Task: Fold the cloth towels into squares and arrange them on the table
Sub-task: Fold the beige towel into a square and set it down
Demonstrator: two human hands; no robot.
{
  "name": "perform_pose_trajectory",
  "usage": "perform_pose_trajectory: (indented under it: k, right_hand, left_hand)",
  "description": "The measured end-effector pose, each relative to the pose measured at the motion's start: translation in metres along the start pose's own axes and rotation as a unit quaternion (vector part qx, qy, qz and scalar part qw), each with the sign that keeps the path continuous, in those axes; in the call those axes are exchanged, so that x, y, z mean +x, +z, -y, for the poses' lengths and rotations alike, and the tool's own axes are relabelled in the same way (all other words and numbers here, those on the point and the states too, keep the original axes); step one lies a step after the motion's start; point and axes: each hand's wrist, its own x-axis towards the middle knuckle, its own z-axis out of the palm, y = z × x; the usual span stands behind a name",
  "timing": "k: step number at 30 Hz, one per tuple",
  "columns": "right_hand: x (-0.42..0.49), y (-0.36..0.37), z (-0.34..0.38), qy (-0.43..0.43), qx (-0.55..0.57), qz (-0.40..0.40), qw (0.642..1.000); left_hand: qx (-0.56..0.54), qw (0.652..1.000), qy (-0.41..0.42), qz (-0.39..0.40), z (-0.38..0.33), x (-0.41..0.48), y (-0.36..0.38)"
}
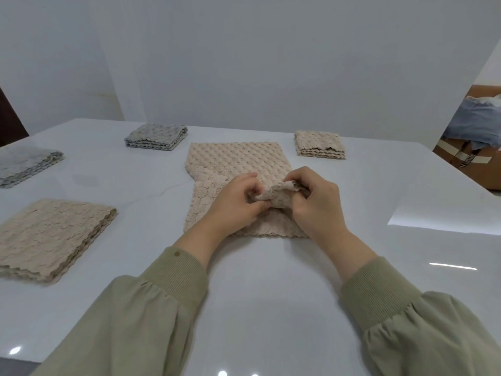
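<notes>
Centre of the frame: a beige waffle-textured towel lies as a long strip on the glossy white table, running from mid-frame toward the viewer. Its far end is flat and uncovered, and its near end lies beneath and between the two hands. The left hand rests on the left part of the strip, fingers curled, thumb and fingertips pinching a lifted flap of the same towel. The right hand faces it from the right, its fingers likewise curled and closed on the flap's other side. The flap is thus raised off the strip and held between both hands, which nearly touch. The towel's near edge shows just below the wrists. Both forearms enter from the bottom of the frame in olive-green sleeves with ribbed cuffs. Four folded towels lie well apart from the hands. A grey folded square is at upper centre-left and a beige folded square at upper centre-right, both beside the strip's far end. A grey folded towel is at the left edge, and a larger beige folded towel at lower left. At the right edge, beyond the table, stands a cardboard box with blue cloth on top. A plain pale wall fills the upper frame.
</notes>
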Motion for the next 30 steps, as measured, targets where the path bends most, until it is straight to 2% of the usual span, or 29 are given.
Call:
perform_pose_trajectory:
  k: [4,6,7,9,11,13,15,17,19,20,22,23,24,25,26,27,30]
  right_hand:
    - [0.001,-0.001,0.001,-0.059,-0.068,-0.026,0.996]
    - [0.002,-0.003,0.001,-0.068,-0.107,-0.007,0.992]
    - [0.004,-0.005,0.001,-0.031,-0.103,0.016,0.994]
    - [0.011,-0.014,0.004,0.112,-0.050,0.094,0.988]
    - [0.016,-0.027,-0.001,0.239,0.020,0.201,0.950]
    - [0.018,-0.038,-0.012,0.294,0.043,0.325,0.898]
    - [0.018,-0.044,-0.021,0.300,0.002,0.396,0.868]
    - [0.018,-0.041,-0.027,0.315,-0.006,0.345,0.884]
    - [0.016,-0.034,-0.031,0.344,0.066,0.198,0.916]
    - [0.015,-0.031,-0.032,0.357,0.122,0.126,0.917]
    - [0.015,-0.024,-0.032,0.396,0.259,0.042,0.880]
    - [0.015,-0.022,-0.030,0.411,0.321,0.028,0.853]
    - [0.015,-0.021,-0.029,0.420,0.366,0.025,0.830]
    - [0.015,-0.019,-0.030,0.425,0.383,0.027,0.820]
    - [0.015,-0.017,-0.030,0.428,0.376,0.031,0.821]
    - [0.013,-0.015,-0.031,0.429,0.353,0.034,0.831]
    - [0.009,-0.008,-0.034,0.432,0.302,0.046,0.849]
  left_hand:
    - [0.025,0.999,0.037,0.011,-0.005,-0.001,-0.002]
    - [0.017,0.999,0.030,-0.005,-0.005,-0.002,-0.001]
    - [0.009,1.000,0.021,-0.018,-0.005,-0.002,-0.001]
    - [0.001,0.999,0.007,-0.049,-0.004,-0.002,-0.002]
    - [-0.003,0.996,0.001,-0.091,-0.001,0.000,-0.003]
    - [0.006,0.992,0.005,-0.123,0.000,0.001,-0.004]
    - [0.027,0.990,0.015,-0.136,0.000,0.001,-0.005]
    - [0.051,0.989,0.024,-0.139,-0.002,0.001,-0.007]
    - [0.068,0.989,0.015,-0.134,-0.004,0.003,-0.010]
    - [0.071,0.990,-0.006,-0.125,-0.007,0.005,-0.011]
    - [0.000,0.994,-0.088,-0.067,-0.010,0.008,-0.013]
    - [-0.089,0.986,-0.138,-0.016,-0.014,0.007,-0.014]
    - [-0.189,0.963,-0.188,0.038,-0.016,0.007,-0.016]
    - [-0.272,0.931,-0.228,0.082,-0.019,0.005,-0.018]
    - [-0.309,0.912,-0.253,0.098,-0.019,0.005,-0.019]
    - [-0.313,0.907,-0.266,0.094,-0.018,0.005,-0.019]
    - [-0.145,0.956,-0.255,0.014,0.002,0.009,-0.013]
